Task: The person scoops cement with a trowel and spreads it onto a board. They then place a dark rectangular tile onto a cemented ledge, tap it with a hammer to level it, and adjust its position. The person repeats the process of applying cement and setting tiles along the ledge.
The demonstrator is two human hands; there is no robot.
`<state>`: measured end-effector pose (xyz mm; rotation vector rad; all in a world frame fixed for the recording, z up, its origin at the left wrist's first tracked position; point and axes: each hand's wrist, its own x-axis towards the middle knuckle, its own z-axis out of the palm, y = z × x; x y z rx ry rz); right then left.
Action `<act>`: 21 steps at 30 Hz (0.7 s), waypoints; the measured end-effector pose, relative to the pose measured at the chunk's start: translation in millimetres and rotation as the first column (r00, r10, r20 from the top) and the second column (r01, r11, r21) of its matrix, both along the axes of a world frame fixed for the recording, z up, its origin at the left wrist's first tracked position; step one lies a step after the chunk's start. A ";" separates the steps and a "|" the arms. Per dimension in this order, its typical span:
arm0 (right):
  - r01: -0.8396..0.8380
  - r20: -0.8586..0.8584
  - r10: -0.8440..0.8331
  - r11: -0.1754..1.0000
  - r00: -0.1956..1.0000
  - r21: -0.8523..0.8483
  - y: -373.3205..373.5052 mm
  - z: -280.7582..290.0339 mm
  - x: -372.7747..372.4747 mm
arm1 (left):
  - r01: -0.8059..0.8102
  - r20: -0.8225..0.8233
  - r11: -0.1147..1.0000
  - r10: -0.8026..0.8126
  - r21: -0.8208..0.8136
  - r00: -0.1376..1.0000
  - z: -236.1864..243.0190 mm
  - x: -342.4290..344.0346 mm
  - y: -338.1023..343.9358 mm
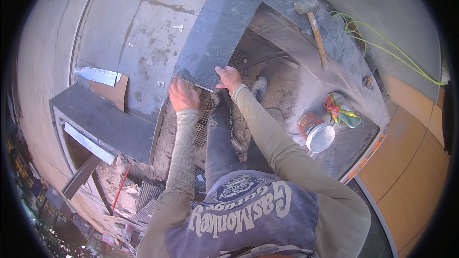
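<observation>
A dark grey stone slab [210, 33] stretches ahead of me, its near end with a pale cut edge between my hands. My left hand [183, 95] is bent over the slab's near left corner, fingers curled at the edge. At the near right corner my right hand [230, 79] grips the slab, thumb on top and the other fingers partly hidden below. Under that end are rough ground and dark mesh-like grid pieces [202, 126]. My legs stand in the gap just beneath.
A mallet [315, 31] lies on the slab surface at right. A bucket [318, 134] and a red, yellow and green bag [340, 110] stand right of me. Yellow-green cable [406, 57] coils at far right. Cardboard [112, 94] lies on the left slab [105, 119]; a red bar [122, 186] is lower left.
</observation>
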<state>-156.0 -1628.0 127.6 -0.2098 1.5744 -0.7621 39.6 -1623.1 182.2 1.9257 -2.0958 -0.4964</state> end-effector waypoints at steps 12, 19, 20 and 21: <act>-0.271 -0.038 0.272 0.914 0.961 -0.301 23.6 -26.1 -19.5 | -0.036 0.535 0.998 0.004 0.049 0.845 -12.6 -83.8 29.3; 0.173 0.583 0.102 0.901 0.806 -0.397 71.3 -95.9 -55.4 | 0.039 0.652 0.985 -0.140 0.167 0.745 -42.9 -105.2 22.9; 0.249 0.666 0.062 0.899 0.743 -0.360 83.3 -113.9 -58.5 | 0.015 0.665 0.978 -0.152 0.208 0.731 -45.9 -108.4 21.8; 0.256 0.671 0.044 0.904 0.740 -0.341 98.4 -138.8 -64.7 | 0.010 0.666 0.975 -0.159 0.222 0.729 -50.2 -111.0 22.7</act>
